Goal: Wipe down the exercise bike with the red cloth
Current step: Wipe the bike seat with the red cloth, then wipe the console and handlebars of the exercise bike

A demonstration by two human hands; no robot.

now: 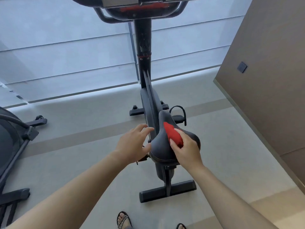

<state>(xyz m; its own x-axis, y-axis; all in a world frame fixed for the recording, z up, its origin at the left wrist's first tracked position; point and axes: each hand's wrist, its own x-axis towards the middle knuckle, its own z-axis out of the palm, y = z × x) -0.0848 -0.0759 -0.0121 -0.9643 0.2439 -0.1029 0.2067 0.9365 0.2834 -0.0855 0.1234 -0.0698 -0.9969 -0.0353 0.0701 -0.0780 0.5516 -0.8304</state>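
A black exercise bike (143,47) stands in front of me, its black saddle (160,146) closest and its handlebars and console at the top of the view. My right hand (186,147) presses the folded red cloth (172,133) onto the saddle's top. My left hand (133,142) hovers at the saddle's left side with fingers spread and nothing in it. The right pedal (178,117) shows beyond the saddle. The rear foot bar (167,190) rests on the floor below.
Another dark exercise machine (14,142) stands at the left edge. A brown wall (267,80) with a dark switch plate (242,67) runs along the right. Window blinds fill the background. My sandalled feet (123,219) are on the grey floor behind the bike.
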